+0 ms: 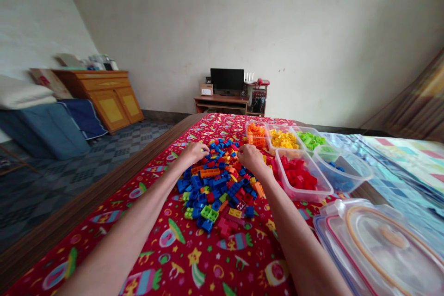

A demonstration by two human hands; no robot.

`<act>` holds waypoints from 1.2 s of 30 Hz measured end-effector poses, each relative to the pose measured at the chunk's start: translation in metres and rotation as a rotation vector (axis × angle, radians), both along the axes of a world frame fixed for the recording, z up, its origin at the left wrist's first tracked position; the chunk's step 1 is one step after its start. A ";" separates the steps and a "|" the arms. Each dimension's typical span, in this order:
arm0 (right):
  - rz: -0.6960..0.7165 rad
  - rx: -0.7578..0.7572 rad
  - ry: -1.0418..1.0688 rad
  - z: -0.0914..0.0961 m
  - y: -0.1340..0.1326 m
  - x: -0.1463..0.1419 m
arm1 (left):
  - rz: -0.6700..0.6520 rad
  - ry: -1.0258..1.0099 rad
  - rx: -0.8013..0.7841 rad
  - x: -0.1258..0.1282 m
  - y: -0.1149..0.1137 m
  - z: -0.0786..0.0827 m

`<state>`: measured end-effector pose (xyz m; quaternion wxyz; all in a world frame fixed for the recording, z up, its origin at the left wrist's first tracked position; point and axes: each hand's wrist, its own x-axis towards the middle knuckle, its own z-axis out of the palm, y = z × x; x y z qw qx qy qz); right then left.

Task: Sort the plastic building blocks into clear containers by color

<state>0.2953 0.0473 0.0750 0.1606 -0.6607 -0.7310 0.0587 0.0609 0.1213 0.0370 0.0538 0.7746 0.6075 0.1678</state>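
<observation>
A mixed pile of toy building bricks [218,185] in blue, red, orange, yellow and green lies on the red patterned cloth [180,259]. At the pile's far left edge is my left hand [194,152], its fingers pinched together; a small yellowish-green spot shows at the fingertips, too small to name. My right hand [250,156] is closed above the far right side of the pile, and whatever its fingers hold is hidden. Right of it stand clear tubs of sorted bricks: an orange tub [247,128], a yellow tub [275,150], a green tub [305,128] and a red tub [305,196].
A rounded clear tub [360,173] with a few blue bricks stands at the right. Stacked clear lids [391,240] lie at the near right. Beyond the table are a desk with a monitor [227,79] and, to the left, a wooden cabinet [107,97].
</observation>
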 end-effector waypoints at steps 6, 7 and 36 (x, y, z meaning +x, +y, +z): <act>0.021 -0.013 0.052 0.000 0.000 0.000 | -0.060 -0.038 -0.083 0.015 -0.004 -0.002; 0.049 -0.022 0.075 0.001 0.000 0.000 | -0.068 -0.040 -0.097 0.016 -0.004 0.000; 0.141 0.124 -0.110 -0.012 -0.013 -0.024 | -0.155 -0.078 0.007 0.012 -0.031 0.035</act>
